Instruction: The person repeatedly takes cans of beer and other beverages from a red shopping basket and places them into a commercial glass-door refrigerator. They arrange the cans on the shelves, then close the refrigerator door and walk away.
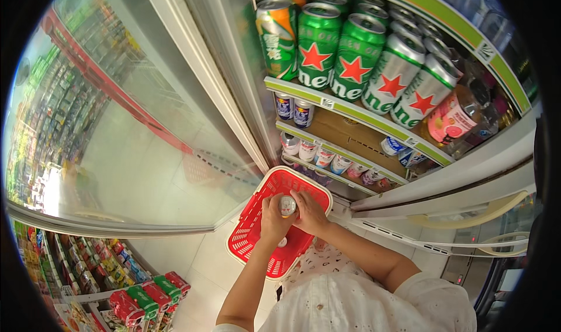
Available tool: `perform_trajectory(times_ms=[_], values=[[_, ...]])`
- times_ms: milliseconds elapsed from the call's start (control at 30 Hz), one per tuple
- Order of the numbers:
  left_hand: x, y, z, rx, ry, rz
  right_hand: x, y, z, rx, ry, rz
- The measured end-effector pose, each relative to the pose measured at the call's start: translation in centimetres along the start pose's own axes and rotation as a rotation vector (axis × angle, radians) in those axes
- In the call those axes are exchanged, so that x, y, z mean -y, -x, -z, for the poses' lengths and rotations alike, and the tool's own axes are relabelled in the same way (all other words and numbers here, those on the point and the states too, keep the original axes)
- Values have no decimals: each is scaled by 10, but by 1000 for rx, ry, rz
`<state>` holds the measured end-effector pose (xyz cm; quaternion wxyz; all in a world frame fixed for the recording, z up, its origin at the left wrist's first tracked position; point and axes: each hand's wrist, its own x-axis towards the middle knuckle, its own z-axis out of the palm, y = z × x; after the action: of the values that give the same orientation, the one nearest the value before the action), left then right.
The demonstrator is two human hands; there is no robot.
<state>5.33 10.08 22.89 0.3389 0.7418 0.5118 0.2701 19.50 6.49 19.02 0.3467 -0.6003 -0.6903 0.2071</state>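
Note:
My left hand (275, 221) is wrapped around a small drink can (288, 206), whose pale top faces up at me. From the other side, my right hand (310, 213) also grips this can, its fingers against the can's upper edge. Most of the can's side is hidden by my fingers. Both hands are above a red plastic shopping basket (316, 189) with slotted walls and a white rim. Inside the basket, a round pale top (282, 242), seemingly of another container, shows partly behind my left wrist.
Ahead is an open drinks fridge with tall Heineken cans (314, 47) on a shelf and bottles (324, 157) lower down. Its glass door (153, 113), with a red handle (118, 93), swings out at left. Red and green packs (149, 297) stand at lower left.

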Motion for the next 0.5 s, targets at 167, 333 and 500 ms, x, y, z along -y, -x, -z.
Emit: perform_trajectory(times_ms=[167,333,500], values=[[67,30,-30,8,20,148,-12,13,-49,312,155,-61],[135,52,-72,0,35,199,-52,36,-111,388,166,-102],[203,64,-100,81,32,237,-82,47,-162,489,139,-217]])
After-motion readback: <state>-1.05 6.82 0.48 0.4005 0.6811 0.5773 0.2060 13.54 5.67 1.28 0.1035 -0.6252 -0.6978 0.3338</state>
